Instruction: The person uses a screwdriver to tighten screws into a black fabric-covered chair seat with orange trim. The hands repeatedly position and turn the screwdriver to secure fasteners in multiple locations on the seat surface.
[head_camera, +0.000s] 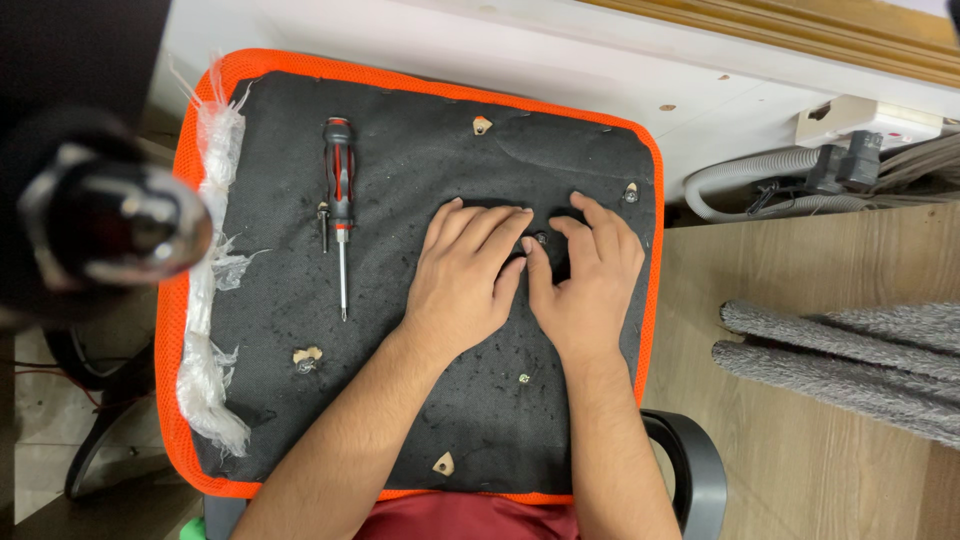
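Wooden flooring fills the right of the frame beside an upturned black felt seat base with orange mesh edging (200, 130). At its centre-right, the left hand (465, 275) and right hand (590, 280) lie palm-down, fingers nearly straight and loosely spread, fingertips meeting around a small metal bolt (540, 239), gripping nothing. A red-and-black screwdriver (340, 200) lies upper left.

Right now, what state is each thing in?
Black felt-covered seat base with orange mesh edge: upside down, lying flat.
Red-and-black screwdriver: lying loose on the base, untouched.
Small dark bolt: between the fingertips.
Left hand: flat on the base.
Right hand: flat on the base.
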